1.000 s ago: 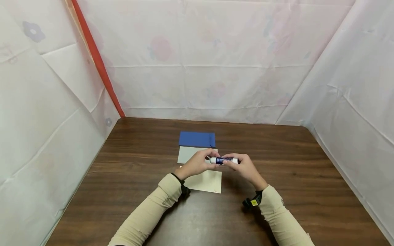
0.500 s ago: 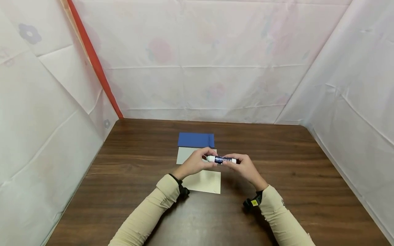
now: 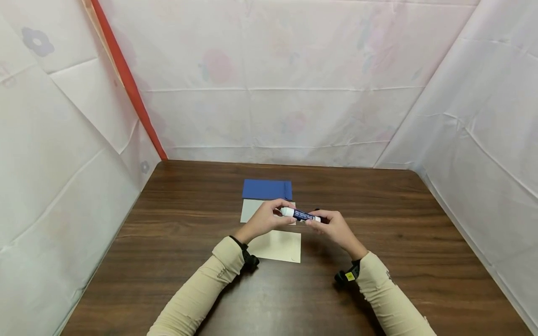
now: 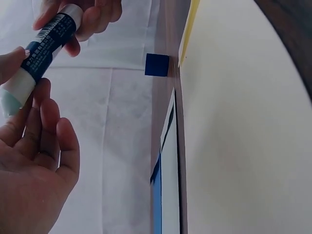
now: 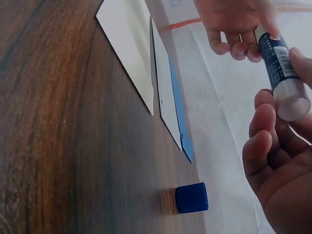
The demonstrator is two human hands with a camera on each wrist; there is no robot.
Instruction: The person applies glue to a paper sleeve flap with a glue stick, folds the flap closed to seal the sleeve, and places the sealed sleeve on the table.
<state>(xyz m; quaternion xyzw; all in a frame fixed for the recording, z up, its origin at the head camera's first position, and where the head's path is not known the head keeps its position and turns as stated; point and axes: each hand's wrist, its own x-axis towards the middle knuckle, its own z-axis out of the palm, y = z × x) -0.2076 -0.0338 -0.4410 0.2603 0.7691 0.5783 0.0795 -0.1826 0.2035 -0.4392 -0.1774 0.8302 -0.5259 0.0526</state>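
Both hands hold a dark blue and white glue stick (image 3: pixel 304 215) above the table. My left hand (image 3: pixel 262 219) pinches it near its pale, tapered end between thumb and fingers. At the other end, the white base, my right hand (image 3: pixel 335 229) grips with thumb and fingertips. The left wrist view shows the label of the glue stick (image 4: pixel 45 46) and its uncovered pale tip. A blue cap (image 5: pixel 191 198) stands on the table beyond the right hand. Below the hands lies a cream envelope (image 3: pixel 279 247), partly covered by the left hand and wrist.
Behind the cream envelope lie a pale grey-green envelope (image 3: pixel 251 211), partly hidden by the left hand, and a blue envelope (image 3: pixel 264 189). All are on a dark wooden table (image 3: pixel 399 242). White sheets (image 3: pixel 311 112) close off the back and both sides.
The glue stick has tilted, its pale end now higher than its base, and shifted slightly left. Both hands keep their hold. A dark bit of the cap now shows behind the right hand.
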